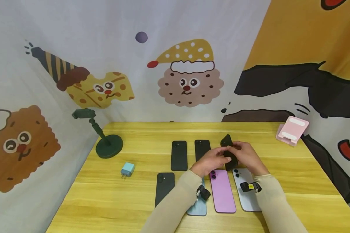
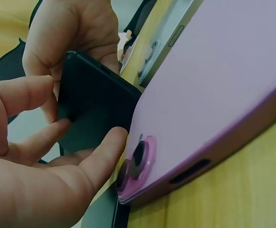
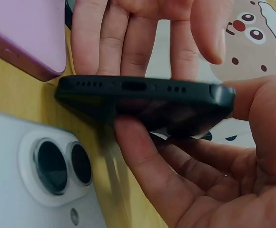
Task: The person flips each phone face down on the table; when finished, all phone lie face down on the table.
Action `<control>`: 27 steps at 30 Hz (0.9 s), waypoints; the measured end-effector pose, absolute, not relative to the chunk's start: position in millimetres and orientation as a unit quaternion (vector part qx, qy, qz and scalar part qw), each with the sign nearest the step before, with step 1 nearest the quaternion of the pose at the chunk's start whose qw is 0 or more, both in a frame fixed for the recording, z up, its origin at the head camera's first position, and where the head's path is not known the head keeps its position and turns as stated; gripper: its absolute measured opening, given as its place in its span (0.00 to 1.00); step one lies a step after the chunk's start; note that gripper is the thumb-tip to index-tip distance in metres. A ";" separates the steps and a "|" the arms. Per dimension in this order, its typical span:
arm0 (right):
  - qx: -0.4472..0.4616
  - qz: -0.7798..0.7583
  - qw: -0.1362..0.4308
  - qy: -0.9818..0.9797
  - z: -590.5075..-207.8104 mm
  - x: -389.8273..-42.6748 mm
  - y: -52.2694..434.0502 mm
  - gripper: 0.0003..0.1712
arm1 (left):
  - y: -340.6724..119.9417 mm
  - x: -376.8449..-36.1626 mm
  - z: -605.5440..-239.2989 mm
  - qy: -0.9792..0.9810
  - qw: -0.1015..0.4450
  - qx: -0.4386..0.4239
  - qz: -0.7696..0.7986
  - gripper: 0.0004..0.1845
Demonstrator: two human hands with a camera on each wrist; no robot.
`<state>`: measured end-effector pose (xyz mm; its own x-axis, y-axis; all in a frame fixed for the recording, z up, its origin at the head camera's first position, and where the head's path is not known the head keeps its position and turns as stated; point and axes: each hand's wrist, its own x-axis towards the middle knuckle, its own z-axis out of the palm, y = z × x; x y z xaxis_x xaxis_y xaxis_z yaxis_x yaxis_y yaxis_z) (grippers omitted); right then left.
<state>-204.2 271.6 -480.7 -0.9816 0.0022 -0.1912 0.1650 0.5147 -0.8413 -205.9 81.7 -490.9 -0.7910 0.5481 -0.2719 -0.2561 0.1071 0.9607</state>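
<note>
A dark phone (image 3: 142, 88) is lifted on its edge between the two hands, its charging-port end facing the right wrist camera. My right hand (image 1: 248, 157) grips it by the sides, thumb along one edge and fingers beneath. My left hand (image 1: 210, 160) is beside it with loosely extended fingers (image 2: 43, 140) against or near its flat face. Just below lie a pink phone (image 1: 222, 191) and a white phone (image 1: 245, 194), both camera side up. The left forearm partly covers a light blue phone (image 1: 196, 208).
Black phones (image 1: 179, 155) lie left of the hands, one (image 1: 202, 147) partly behind the left hand and another (image 1: 164, 186) nearer the front. A blue charger plug (image 1: 127, 169) and green stand (image 1: 109, 147) are at left. A pink phone holder (image 1: 293, 129) stands back right.
</note>
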 end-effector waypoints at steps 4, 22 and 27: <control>0.050 -0.486 0.085 0.869 -479.9 -203.0 273.5 0.33 | 83.8 -205.6 -492.2 0.696 0.306 0.110 0.641 0.26; 0.015 -0.498 0.016 0.867 -442.2 -190.8 262.4 0.30 | 75.1 -213.3 -495.2 0.595 0.257 0.029 0.761 0.28; 0.015 -0.510 0.016 0.860 -439.8 -190.2 259.6 0.30 | 74.2 -211.7 -491.0 0.597 0.256 0.029 0.760 0.29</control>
<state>-190.2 259.6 -439.8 -0.9990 0.0106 -0.0423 0.0423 0.4790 -0.8768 -211.7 74.2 -491.0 -0.8672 0.4236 -0.2619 -0.3545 -0.1557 0.9220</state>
